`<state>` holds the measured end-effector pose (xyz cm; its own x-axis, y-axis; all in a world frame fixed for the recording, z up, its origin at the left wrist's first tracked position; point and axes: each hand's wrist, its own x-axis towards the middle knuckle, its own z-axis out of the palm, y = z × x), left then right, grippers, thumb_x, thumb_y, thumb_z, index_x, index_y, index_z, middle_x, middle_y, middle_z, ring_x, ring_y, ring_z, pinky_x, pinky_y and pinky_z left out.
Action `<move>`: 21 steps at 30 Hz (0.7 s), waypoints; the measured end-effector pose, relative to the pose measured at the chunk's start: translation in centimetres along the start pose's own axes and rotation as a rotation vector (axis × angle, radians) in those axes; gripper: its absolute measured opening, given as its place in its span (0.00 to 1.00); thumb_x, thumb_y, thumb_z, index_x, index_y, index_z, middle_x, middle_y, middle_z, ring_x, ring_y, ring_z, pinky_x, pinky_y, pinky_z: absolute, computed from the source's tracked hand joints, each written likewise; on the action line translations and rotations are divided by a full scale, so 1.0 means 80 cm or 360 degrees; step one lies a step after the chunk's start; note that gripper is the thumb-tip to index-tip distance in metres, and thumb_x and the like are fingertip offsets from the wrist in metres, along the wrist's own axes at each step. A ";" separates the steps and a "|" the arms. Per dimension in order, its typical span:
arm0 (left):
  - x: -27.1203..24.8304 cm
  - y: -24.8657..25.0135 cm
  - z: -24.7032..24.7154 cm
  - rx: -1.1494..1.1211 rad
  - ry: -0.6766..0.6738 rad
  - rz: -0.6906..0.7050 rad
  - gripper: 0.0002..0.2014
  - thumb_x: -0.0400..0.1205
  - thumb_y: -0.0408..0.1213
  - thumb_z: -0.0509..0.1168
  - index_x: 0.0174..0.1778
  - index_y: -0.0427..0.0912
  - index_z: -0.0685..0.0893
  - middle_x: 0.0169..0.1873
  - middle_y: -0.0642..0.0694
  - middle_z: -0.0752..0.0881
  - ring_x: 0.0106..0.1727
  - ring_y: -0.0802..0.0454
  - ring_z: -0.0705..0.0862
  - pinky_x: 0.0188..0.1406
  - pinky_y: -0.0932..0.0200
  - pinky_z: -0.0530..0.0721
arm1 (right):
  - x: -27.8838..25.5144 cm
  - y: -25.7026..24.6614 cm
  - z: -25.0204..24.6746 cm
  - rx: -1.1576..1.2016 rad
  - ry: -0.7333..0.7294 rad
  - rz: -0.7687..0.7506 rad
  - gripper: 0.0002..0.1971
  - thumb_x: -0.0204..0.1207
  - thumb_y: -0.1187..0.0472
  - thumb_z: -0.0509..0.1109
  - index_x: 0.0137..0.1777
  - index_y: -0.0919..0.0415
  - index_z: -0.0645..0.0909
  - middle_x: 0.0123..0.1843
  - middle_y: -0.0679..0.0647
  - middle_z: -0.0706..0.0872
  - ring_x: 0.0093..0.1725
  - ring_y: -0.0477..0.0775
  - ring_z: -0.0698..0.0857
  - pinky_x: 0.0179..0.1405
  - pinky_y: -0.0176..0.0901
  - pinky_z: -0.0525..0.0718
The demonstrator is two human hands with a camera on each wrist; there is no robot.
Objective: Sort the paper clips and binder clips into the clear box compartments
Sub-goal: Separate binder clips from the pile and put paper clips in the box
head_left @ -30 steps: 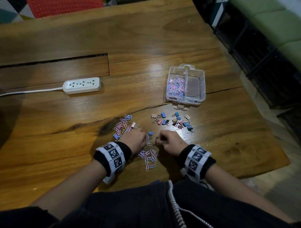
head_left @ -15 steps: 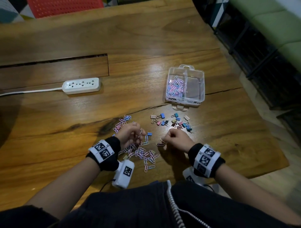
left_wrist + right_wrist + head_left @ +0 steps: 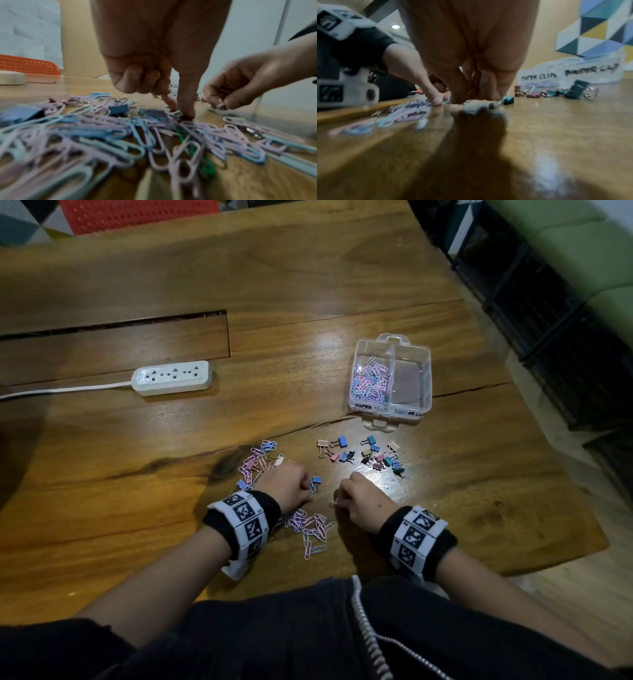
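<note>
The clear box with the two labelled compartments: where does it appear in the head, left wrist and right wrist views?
Head: clear box right of centre, beyond the loose binder clips.
Left wrist: not clearly visible; only a blurred trace behind the fingers.
Right wrist: far right, mid-height, labels facing the camera.
Shared landmark: the right hand.

Table (image 3: 308, 285) is wood w/ strong grain, dark knots and a long crack, varnished glossy enough to throw a bright glare patch by the binder clips (image 3: 376, 455), which look painted matt w/ shiny bare-metal wire handles. Paper clips (image 3: 308, 529) are wire in a smooth pastel coating, pink, lilac, blue, one green, and the clear box (image 3: 416, 378) is see-thru glossy plastic, smooth walls, marker lettering on front. Power strip (image 3: 171, 377) is smooth white plastic, semi-matt; wristbands (image 3: 241, 522) are black knit cloth wrapped w/ matt white printed tags.
</note>
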<state>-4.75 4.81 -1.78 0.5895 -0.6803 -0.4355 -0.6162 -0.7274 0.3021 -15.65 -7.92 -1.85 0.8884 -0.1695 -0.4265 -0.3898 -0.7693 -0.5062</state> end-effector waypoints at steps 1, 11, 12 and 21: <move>0.001 0.002 -0.001 0.0026 -0.0028 0.0026 0.11 0.78 0.45 0.66 0.51 0.42 0.80 0.54 0.44 0.81 0.55 0.47 0.80 0.55 0.52 0.81 | 0.001 0.001 -0.004 0.0128 0.0007 0.0033 0.05 0.78 0.64 0.63 0.50 0.64 0.77 0.50 0.53 0.74 0.48 0.48 0.73 0.51 0.36 0.73; 0.008 -0.006 -0.008 -0.0548 -0.0094 -0.0042 0.10 0.83 0.36 0.53 0.38 0.40 0.74 0.36 0.46 0.75 0.36 0.51 0.74 0.37 0.58 0.76 | -0.009 0.014 -0.029 0.1449 -0.0156 0.0320 0.13 0.79 0.72 0.55 0.41 0.56 0.76 0.33 0.50 0.78 0.30 0.44 0.74 0.25 0.30 0.71; 0.008 -0.010 -0.010 -0.0986 -0.0100 -0.0148 0.11 0.83 0.33 0.53 0.35 0.41 0.73 0.32 0.47 0.75 0.31 0.52 0.74 0.30 0.60 0.74 | -0.012 0.012 -0.027 0.1433 -0.0183 0.0353 0.13 0.80 0.70 0.55 0.38 0.57 0.75 0.32 0.50 0.77 0.28 0.44 0.74 0.24 0.29 0.71; 0.010 -0.009 -0.024 -0.1690 -0.0164 -0.0434 0.07 0.80 0.39 0.62 0.37 0.44 0.74 0.26 0.51 0.75 0.22 0.57 0.71 0.18 0.67 0.67 | -0.035 -0.008 0.004 0.0021 -0.0225 -0.0103 0.21 0.64 0.47 0.76 0.53 0.54 0.74 0.53 0.49 0.81 0.49 0.46 0.75 0.47 0.37 0.71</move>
<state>-2.83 4.63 -0.67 0.5606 -0.5100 -0.6524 0.3199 -0.5934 0.7386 -17.95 -6.76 -0.62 0.8692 -0.0307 -0.4935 -0.3368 -0.7675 -0.5454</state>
